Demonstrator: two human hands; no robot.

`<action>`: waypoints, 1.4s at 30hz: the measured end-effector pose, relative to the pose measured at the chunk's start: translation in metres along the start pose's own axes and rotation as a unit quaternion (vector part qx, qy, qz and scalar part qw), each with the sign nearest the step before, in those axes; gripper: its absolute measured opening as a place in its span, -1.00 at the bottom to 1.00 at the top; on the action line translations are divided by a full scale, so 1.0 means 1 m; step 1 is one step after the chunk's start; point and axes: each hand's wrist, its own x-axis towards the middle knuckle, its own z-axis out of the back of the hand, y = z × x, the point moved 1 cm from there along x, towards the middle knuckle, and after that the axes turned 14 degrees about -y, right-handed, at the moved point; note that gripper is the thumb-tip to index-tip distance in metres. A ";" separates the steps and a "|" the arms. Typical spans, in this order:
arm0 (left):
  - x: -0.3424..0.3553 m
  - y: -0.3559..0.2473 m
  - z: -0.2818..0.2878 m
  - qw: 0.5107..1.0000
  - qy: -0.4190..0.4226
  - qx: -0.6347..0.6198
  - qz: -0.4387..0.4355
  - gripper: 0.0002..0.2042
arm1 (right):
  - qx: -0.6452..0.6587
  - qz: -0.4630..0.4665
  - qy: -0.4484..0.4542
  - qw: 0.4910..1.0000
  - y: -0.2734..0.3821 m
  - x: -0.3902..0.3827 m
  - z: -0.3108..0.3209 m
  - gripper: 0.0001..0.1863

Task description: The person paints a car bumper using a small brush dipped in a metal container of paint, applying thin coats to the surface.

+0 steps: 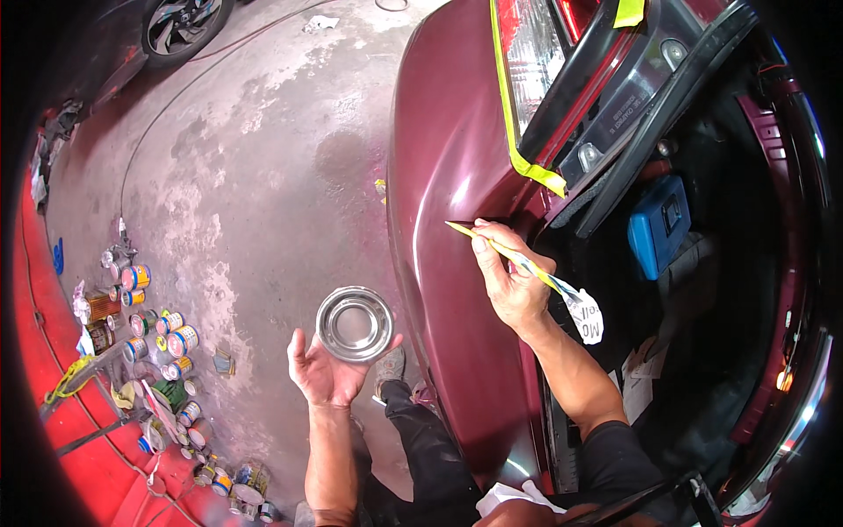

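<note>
On the upturned fingers of my left hand [329,373] rests a small round shiny metal bowl [354,325], held level beside the car's maroon rear panel [439,290]. My right hand [514,277] pinches a slim yellow pointed stick-like strip [527,262]; its exact kind is unclear. The yellow tip points left, over the maroon panel just below the taped tail light, and I cannot tell whether it touches. From the strip's other end hangs a white, ragged-edged scrap [588,314] with handwriting. Yellow-green masking tape [518,158] borders the tail light [533,66].
The open trunk holds a blue case [660,227] on the right. Several paint cans [182,340] crowd the floor at left, beside a red surface [39,351]. A hose [140,145] curves across the concrete floor. Another vehicle's wheel [184,26] stands at the far left.
</note>
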 end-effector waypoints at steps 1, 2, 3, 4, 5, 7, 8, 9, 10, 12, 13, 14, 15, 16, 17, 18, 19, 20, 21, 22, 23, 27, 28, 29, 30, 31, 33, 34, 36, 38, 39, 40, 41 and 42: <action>0.000 0.000 -0.001 1.000 0.005 0.004 0.000 -0.18 | -0.003 0.001 -0.002 1.000 -0.001 0.000 0.000 -0.82; 0.000 0.000 -0.001 1.000 0.009 0.008 -0.001 -0.18 | -0.007 0.002 -0.005 1.000 -0.001 0.000 0.000 -0.82; 0.001 0.001 -0.001 1.000 0.009 0.007 -0.001 -0.18 | -0.007 0.002 -0.004 1.000 -0.001 -0.001 0.001 -0.82; 0.000 0.001 -0.001 1.000 0.002 0.005 -0.001 -0.17 | -0.007 -0.005 -0.005 1.000 -0.001 -0.001 0.001 -0.82; -0.001 0.000 -0.001 1.000 -0.005 0.002 -0.002 -0.17 | -0.008 -0.013 -0.005 1.000 -0.001 -0.001 0.000 -0.82; -0.002 -0.001 -0.002 1.000 -0.005 0.002 -0.002 -0.17 | -0.008 -0.009 -0.004 1.000 -0.001 -0.001 0.000 -0.82; -0.002 -0.001 -0.002 1.000 -0.005 0.003 -0.001 -0.17 | -0.009 -0.006 -0.003 1.000 -0.001 0.000 -0.001 -0.82; -0.002 -0.001 -0.002 1.000 -0.005 0.003 -0.002 -0.17 | -0.009 -0.006 -0.003 1.000 -0.001 0.000 -0.001 -0.82; -0.002 0.000 -0.002 1.000 -0.003 0.002 -0.001 -0.17 | 0.003 -0.009 -0.007 1.000 0.000 0.000 0.000 -0.82; -0.002 0.001 -0.002 1.000 -0.002 0.000 0.000 -0.17 | 0.014 -0.011 -0.011 1.000 0.000 -0.001 0.001 -0.82; -0.002 0.001 -0.003 1.000 0.000 0.003 0.002 -0.17 | 0.024 -0.041 -0.025 0.999 0.001 -0.001 0.001 -0.83; -0.002 0.001 -0.003 1.000 0.003 0.005 0.005 -0.17 | 0.034 -0.070 -0.039 0.996 0.001 -0.002 0.001 -0.83; -0.003 0.001 -0.003 1.000 0.002 0.005 0.004 -0.17 | 0.035 -0.071 -0.039 0.996 0.001 -0.002 0.001 -0.83; -0.003 0.002 -0.003 1.000 -0.003 0.003 0.006 -0.17 | 0.038 -0.081 -0.038 0.995 0.001 -0.003 0.001 -0.83; -0.003 0.002 -0.002 1.000 -0.009 0.001 0.007 -0.16 | 0.041 -0.091 -0.037 0.994 0.001 -0.003 0.001 -0.83; -0.003 0.002 -0.002 1.000 -0.009 0.001 0.007 -0.16 | 0.044 -0.101 -0.036 0.993 0.002 -0.003 0.001 -0.83; -0.003 0.002 -0.003 1.000 -0.002 0.004 0.007 -0.16 | 0.044 -0.101 -0.035 0.993 0.002 -0.002 0.001 -0.83; -0.003 0.002 -0.003 1.000 0.005 0.007 0.007 -0.16 | 0.038 -0.054 -0.018 0.998 0.002 0.000 0.000 -0.83; -0.003 0.002 -0.003 1.000 0.004 0.007 0.008 -0.16 | 0.033 -0.006 -0.001 0.999 0.003 0.002 -0.001 -0.84; -0.002 0.003 -0.002 1.000 0.002 0.006 0.007 -0.16 | 0.032 -0.006 -0.001 0.999 0.002 0.002 0.000 -0.84; -0.002 0.003 -0.002 1.000 0.000 0.006 0.007 -0.16 | 0.027 -0.005 0.002 1.000 0.001 0.002 0.000 -0.84; -0.004 0.003 -0.004 1.000 0.001 0.005 0.008 -0.16 | 0.021 0.007 0.002 1.000 0.001 0.002 -0.002 -0.85; -0.003 0.003 -0.003 1.000 0.001 0.002 0.008 -0.16 | 0.020 0.007 0.003 1.000 0.002 0.002 -0.002 -0.85; -0.004 0.003 -0.002 1.000 0.000 0.000 0.007 -0.16 | 0.023 -0.005 0.001 1.000 0.003 0.002 -0.002 -0.85; -0.004 0.003 -0.001 1.000 -0.001 -0.001 0.007 -0.16 | 0.025 -0.016 0.000 1.000 0.004 0.001 -0.002 -0.85; -0.003 0.003 -0.001 1.000 0.004 0.001 0.009 -0.16 | 0.024 -0.016 0.001 1.000 0.003 0.001 -0.001 -0.85; -0.002 0.005 -0.001 1.000 0.009 0.001 0.012 -0.16 | 0.004 -0.001 0.001 1.000 0.000 0.001 0.001 -0.85; -0.002 0.005 -0.001 1.000 0.007 0.000 0.012 -0.16 | 0.004 -0.002 0.001 1.000 0.000 0.001 0.001 -0.85; -0.003 0.004 -0.001 1.000 0.006 -0.001 0.012 -0.16 | 0.006 -0.001 0.001 1.000 0.000 0.001 0.000 -0.85; -0.003 0.004 -0.001 1.000 0.008 0.008 0.013 -0.16 | 0.011 -0.011 -0.002 1.000 0.000 0.000 0.000 -0.85; -0.003 0.004 -0.001 1.000 0.008 0.007 0.013 -0.16 | 0.016 -0.021 -0.006 1.000 0.000 0.000 0.000 -0.85; -0.003 0.004 -0.001 1.000 0.007 0.005 0.013 -0.16 | 0.016 -0.021 -0.007 1.000 0.000 0.000 0.000 -0.85; -0.003 0.004 -0.001 1.000 0.007 0.003 0.013 -0.17 | 0.019 -0.018 -0.007 1.000 -0.001 0.000 0.000 -0.85; -0.002 0.004 -0.001 1.000 0.007 0.004 0.013 -0.17 | 0.021 -0.016 -0.007 1.000 -0.001 0.000 0.000 -0.85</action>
